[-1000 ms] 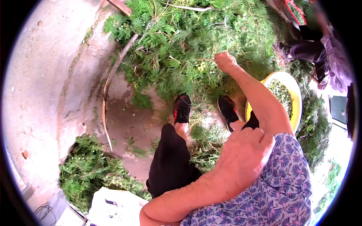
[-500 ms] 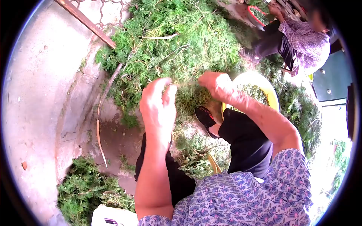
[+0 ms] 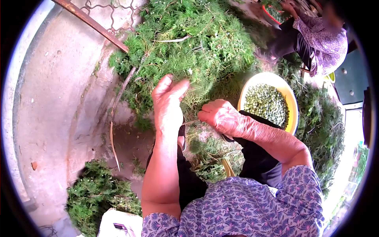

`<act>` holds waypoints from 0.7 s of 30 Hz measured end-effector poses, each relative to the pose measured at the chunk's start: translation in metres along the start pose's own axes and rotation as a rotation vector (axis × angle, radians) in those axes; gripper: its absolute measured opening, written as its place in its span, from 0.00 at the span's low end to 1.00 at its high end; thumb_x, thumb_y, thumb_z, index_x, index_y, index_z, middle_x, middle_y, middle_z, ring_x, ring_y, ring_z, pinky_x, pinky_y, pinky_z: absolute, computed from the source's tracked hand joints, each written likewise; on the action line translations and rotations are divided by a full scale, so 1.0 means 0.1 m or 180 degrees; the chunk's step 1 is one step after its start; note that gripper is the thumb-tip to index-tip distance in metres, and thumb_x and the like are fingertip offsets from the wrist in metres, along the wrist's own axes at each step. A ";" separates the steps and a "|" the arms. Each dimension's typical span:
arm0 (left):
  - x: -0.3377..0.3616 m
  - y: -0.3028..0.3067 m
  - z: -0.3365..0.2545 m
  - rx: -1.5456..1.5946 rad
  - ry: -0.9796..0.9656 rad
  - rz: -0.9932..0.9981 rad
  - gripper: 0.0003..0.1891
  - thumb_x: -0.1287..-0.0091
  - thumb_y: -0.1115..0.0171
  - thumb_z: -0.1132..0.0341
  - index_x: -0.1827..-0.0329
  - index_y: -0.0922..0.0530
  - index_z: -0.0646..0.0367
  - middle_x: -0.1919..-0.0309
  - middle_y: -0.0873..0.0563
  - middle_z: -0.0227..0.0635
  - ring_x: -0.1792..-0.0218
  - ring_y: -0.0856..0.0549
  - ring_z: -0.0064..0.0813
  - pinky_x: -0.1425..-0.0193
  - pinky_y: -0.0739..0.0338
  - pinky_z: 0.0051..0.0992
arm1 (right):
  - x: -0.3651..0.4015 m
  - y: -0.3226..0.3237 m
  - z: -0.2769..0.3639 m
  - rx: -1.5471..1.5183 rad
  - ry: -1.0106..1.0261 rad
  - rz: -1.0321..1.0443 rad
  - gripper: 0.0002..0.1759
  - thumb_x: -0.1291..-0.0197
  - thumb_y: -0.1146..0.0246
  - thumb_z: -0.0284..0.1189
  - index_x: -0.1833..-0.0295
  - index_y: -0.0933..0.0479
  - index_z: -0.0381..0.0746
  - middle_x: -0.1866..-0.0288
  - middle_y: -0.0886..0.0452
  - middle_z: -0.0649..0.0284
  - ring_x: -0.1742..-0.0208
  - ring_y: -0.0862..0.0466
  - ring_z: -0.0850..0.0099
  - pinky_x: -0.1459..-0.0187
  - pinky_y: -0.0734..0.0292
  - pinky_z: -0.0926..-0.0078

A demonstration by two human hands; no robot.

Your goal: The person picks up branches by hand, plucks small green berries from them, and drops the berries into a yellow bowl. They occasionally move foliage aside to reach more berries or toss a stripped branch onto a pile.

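My left hand (image 3: 169, 96) is raised over the lower edge of a big pile of green sprigs (image 3: 205, 39), thumb and fingers apart at the top, with nothing visible between them. To its right and a little lower, my right hand (image 3: 221, 116) is closed around a thin stem (image 3: 191, 123) whose end sticks out to the left. Just right of that hand stands a yellow basin (image 3: 292, 100) holding many small pale green berries (image 3: 265, 103).
A co-worker (image 3: 321, 45) sits at the upper right near a red-rimmed bowl (image 3: 272, 17). A smaller sprig pile (image 3: 92, 197) and a white bag (image 3: 118, 223) lie lower left. A long thin branch (image 3: 114, 114) and a wooden bar (image 3: 90, 24) are at the left.
My right hand has moved down and left, away from the pile, and the basin shows more fully. My left hand has shifted slightly right and its fingers have spread.
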State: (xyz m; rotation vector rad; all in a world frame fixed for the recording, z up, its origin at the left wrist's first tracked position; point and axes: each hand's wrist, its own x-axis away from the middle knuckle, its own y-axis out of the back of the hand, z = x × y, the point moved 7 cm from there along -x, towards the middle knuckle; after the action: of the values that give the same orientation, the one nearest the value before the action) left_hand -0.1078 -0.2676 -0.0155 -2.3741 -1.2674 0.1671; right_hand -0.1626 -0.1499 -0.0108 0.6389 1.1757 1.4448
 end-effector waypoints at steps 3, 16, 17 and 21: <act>0.02 -0.02 -0.03 -0.0153 0.0349 -0.0107 0.07 0.38 0.46 0.79 0.60 0.23 0.62 0.67 0.16 0.34 0.72 0.20 0.20 0.70 0.25 0.21 | 0.02 -0.06 -0.08 -0.0298 -0.0062 0.0145 0.07 0.48 0.43 0.29 0.64 0.26 0.39 0.71 0.25 0.60 0.66 0.21 0.64 0.65 0.27 0.66; 0.04 -0.19 0.07 0.0183 0.0370 0.0340 0.07 0.43 0.40 0.78 0.62 0.21 0.62 0.66 0.16 0.34 0.67 0.18 0.22 0.58 0.27 0.22 | -0.16 0.19 -0.65 -0.4785 -0.2232 -0.1601 0.11 0.45 0.34 0.32 0.61 0.23 0.35 0.73 0.21 0.68 0.75 0.24 0.82 0.73 0.31 0.87; 0.03 -0.20 0.07 0.0203 0.0331 0.0438 0.07 0.44 0.40 0.79 0.63 0.22 0.62 0.66 0.16 0.34 0.65 0.18 0.23 0.56 0.28 0.23 | -0.15 0.19 -0.66 -0.4788 -0.2238 -0.1602 0.11 0.45 0.34 0.32 0.61 0.23 0.35 0.73 0.21 0.68 0.75 0.24 0.82 0.73 0.31 0.87; 0.04 -0.24 0.05 0.0619 0.0412 0.0450 0.09 0.46 0.41 0.82 0.63 0.24 0.61 0.65 0.16 0.36 0.66 0.18 0.23 0.58 0.27 0.23 | -0.17 0.17 -0.66 -0.5100 -0.2024 -0.1380 0.12 0.45 0.35 0.31 0.58 0.25 0.36 0.70 0.21 0.67 0.72 0.23 0.80 0.70 0.28 0.83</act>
State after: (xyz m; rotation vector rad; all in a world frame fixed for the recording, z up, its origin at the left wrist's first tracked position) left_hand -0.1250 -0.2508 -0.0093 -2.2668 -0.9782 0.1688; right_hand -0.2240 -0.1844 -0.0151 -0.3035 -0.4661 1.1910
